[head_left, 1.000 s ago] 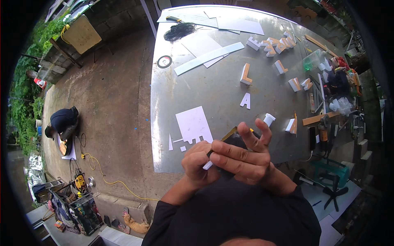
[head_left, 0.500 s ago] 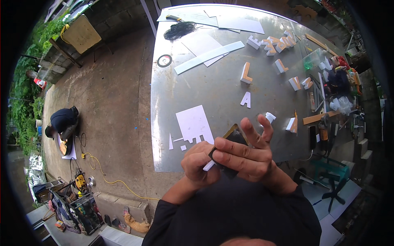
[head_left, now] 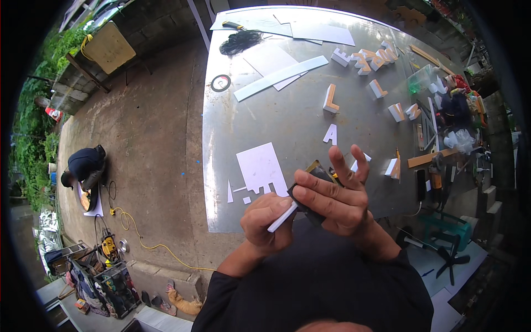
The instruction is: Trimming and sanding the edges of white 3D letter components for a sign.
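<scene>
My left hand (head_left: 266, 221) pinches a thin white strip (head_left: 282, 217) that points up and to the right. My right hand (head_left: 334, 196) grips a dark sanding block (head_left: 310, 182) with a tan edge and presses it against the strip's upper end. Both hands hover over the near edge of a large glass-topped table (head_left: 287, 122). Just beyond them on the glass lies a white sheet with notches cut out (head_left: 260, 167) and a few white offcuts (head_left: 230, 191).
White and orange block letters (head_left: 330, 99) are scattered over the table, with long white strips (head_left: 279, 77), a tape roll (head_left: 220, 83) and tools along the right edge. Another person (head_left: 83, 166) crouches on the concrete floor at left. A yellow cable (head_left: 149, 243) and toolboxes lie below.
My hands stay in the same spot. The right hand's fingers and the block have shifted slightly along the strip.
</scene>
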Motion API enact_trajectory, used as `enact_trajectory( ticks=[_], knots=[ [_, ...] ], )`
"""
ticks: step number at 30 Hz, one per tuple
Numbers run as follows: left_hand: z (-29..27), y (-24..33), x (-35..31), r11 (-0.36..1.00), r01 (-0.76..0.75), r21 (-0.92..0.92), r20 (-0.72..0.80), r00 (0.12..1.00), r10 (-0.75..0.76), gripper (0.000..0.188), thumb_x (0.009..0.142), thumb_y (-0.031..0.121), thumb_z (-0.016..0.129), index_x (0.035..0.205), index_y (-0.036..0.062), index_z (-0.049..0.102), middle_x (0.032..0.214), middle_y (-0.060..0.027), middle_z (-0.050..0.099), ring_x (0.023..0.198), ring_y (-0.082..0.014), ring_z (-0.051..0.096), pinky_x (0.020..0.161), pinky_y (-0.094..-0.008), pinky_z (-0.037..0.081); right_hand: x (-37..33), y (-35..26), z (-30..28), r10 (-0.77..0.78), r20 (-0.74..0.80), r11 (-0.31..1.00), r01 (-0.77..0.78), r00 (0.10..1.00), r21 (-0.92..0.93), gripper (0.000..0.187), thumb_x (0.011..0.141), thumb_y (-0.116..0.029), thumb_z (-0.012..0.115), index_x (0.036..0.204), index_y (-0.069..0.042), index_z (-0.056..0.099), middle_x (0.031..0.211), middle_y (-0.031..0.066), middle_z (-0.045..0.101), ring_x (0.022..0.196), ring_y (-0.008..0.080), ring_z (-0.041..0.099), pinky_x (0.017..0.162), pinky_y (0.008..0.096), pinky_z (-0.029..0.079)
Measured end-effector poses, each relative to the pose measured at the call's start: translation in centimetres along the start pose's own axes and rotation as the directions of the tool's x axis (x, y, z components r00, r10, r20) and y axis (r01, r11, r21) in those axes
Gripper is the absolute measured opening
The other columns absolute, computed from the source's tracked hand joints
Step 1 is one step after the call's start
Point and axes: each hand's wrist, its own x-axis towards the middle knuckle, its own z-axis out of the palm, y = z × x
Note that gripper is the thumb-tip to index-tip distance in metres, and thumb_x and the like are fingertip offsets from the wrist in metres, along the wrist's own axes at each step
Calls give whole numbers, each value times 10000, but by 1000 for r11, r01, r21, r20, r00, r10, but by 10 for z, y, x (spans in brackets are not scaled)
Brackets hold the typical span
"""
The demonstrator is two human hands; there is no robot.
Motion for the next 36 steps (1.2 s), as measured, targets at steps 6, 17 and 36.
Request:
enact_trajectory(
  ticks=[6, 17, 36],
  knots=[
    [-1, 3, 1, 999, 52, -7, -3, 999, -52, 254, 844, -57, 631, 1048, 11, 496, 781, -152, 663, 565, -239, 615, 508, -311, 457, 1, -6, -3, -54, -5, 998, 54, 999, 15, 291, 863, -138, 587, 1112, -188, 730, 1271, 7, 651, 1456, 298, 274, 1182, 515, 47],
    [2, 4, 10, 1000, 2, -18, 41, 999, -1, 298, 829, -86, 622, 1083, 7, 498, 721, -125, 647, 521, -215, 577, 483, -306, 418, 3, -11, -4, -123, -43, 992, 125, 991, 36, 305, 850, -116, 598, 1117, -188, 727, 1261, 7, 658, 1456, 296, 275, 1180, 516, 40],
    [-1, 6, 9, 1000, 2, 2, 35, 999, -2, 311, 814, -104, 619, 1081, 9, 504, 740, -139, 645, 543, -218, 590, 491, -304, 430, 7, -9, -7, -103, -8, 994, 103, 995, 20, 270, 892, -165, 566, 1104, -198, 731, 1248, -1, 664, 1456, 289, 272, 1184, 521, 39]
  ],
)
